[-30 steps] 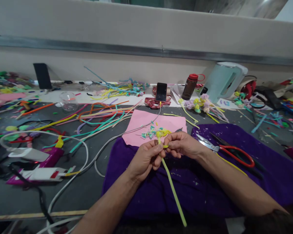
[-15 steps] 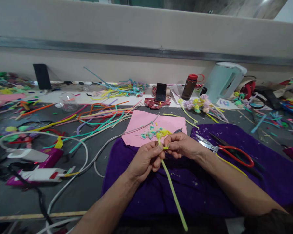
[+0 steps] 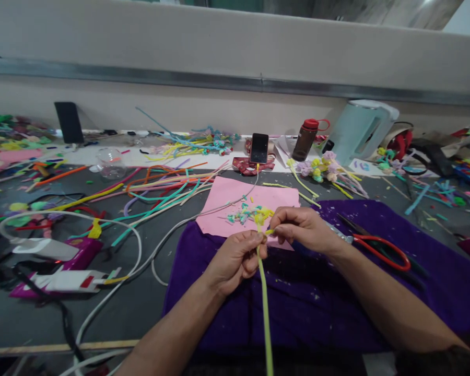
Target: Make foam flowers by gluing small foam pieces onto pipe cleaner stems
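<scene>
**Green stem swings upright as the hands shift up the cloth**

Since a second ago the stem (image 3: pixel 265 308) has swung from a slant toward 5 o'clock to almost straight down at 6, and both hands have moved a little toward 12, the right now over the pink paper's (image 3: pixel 235 196) near edge.

The left hand (image 3: pixel 235 258) is closed round the stem's top, fingers curled tight with the thumb pressing the stem against them. The right hand (image 3: pixel 301 230) pinches a short yellow strip (image 3: pixel 269 231) between thumb and forefinger, its other fingers loosely folded. The strip meets the stem just at the left thumb, under a yellow curl (image 3: pixel 261 215) at the stem's tip.

To do this well, I judge the left grip should stay high, close to the join, so the soft stem does not bend, while the right keeps the strip taut and feeds it round in small turns.

Room is open at 6 o'clock over the purple cloth (image 3: pixel 317 308). At 3 o'clock, scissors (image 3: pixel 376 249) lie just beside the right wrist, blades partly hidden by it. Loose clippings (image 3: pixel 241 215) sit on the paper at 12, near the fingertips. A white cable (image 3: pixel 113 292) loops at 9, well apart.
</scene>
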The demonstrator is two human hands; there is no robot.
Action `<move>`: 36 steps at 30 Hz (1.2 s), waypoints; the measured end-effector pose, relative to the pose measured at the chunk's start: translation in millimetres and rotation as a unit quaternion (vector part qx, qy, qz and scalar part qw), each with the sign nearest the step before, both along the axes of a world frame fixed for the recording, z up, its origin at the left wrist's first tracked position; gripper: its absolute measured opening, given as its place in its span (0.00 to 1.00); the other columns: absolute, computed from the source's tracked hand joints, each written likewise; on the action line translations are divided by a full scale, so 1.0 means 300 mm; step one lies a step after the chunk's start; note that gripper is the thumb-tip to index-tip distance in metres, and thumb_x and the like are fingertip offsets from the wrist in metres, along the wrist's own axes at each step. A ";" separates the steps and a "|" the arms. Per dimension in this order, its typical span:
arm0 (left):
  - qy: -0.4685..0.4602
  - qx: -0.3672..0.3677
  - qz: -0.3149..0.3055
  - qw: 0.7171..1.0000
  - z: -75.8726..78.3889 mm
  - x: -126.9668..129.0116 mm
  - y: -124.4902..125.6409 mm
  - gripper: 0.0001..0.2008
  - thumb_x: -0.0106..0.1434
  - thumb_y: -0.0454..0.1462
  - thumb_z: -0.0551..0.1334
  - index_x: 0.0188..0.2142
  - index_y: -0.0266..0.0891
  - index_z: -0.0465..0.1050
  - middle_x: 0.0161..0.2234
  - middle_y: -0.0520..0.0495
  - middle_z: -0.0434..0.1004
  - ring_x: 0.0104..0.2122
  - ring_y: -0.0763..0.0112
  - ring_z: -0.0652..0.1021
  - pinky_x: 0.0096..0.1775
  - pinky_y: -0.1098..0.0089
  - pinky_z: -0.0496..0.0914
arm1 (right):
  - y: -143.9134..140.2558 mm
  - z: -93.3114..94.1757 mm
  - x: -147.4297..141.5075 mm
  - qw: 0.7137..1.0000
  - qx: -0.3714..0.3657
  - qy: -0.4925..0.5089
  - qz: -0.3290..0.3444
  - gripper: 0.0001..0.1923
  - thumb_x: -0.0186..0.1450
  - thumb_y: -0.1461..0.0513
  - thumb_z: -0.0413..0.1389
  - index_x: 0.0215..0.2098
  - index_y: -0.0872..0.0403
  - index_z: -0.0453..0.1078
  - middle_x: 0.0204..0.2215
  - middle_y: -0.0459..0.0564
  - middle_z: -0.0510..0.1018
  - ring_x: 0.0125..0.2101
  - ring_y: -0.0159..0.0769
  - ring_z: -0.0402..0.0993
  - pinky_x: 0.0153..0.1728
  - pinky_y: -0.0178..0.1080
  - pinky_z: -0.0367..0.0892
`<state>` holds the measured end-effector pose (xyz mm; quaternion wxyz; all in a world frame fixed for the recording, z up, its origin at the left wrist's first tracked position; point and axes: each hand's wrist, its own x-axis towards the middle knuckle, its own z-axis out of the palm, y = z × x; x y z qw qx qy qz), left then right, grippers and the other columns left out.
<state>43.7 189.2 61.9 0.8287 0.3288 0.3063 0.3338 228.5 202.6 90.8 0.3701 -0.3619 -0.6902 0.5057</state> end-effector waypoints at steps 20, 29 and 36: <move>0.133 0.053 -0.060 0.988 0.004 0.000 0.001 0.10 0.56 0.37 0.55 0.24 0.33 0.70 0.09 0.56 0.61 0.06 0.84 0.54 0.10 0.79 0.43 | 0.056 -0.007 0.062 0.998 0.034 0.011 0.052 0.05 0.59 0.63 0.57 0.27 0.57 0.70 0.36 0.49 0.70 0.36 0.31 0.66 0.36 0.35 0.63; 0.157 0.053 -0.077 0.983 0.006 0.003 -0.001 0.09 0.54 0.38 0.56 0.24 0.34 0.69 0.09 0.56 0.62 0.06 0.84 0.55 0.11 0.79 0.44 | 0.051 -0.008 0.052 0.996 0.052 -0.019 0.069 0.06 0.59 0.62 0.57 0.27 0.57 0.71 0.37 0.50 0.70 0.38 0.33 0.66 0.39 0.38 0.63; 0.165 0.054 -0.089 0.981 0.005 0.004 -0.003 0.09 0.54 0.38 0.56 0.24 0.34 0.69 0.09 0.56 0.62 0.06 0.84 0.56 0.11 0.79 0.45 | 0.055 0.001 0.059 0.992 0.065 -0.051 0.097 0.07 0.60 0.63 0.56 0.26 0.58 0.70 0.36 0.50 0.69 0.39 0.33 0.66 0.41 0.38 0.61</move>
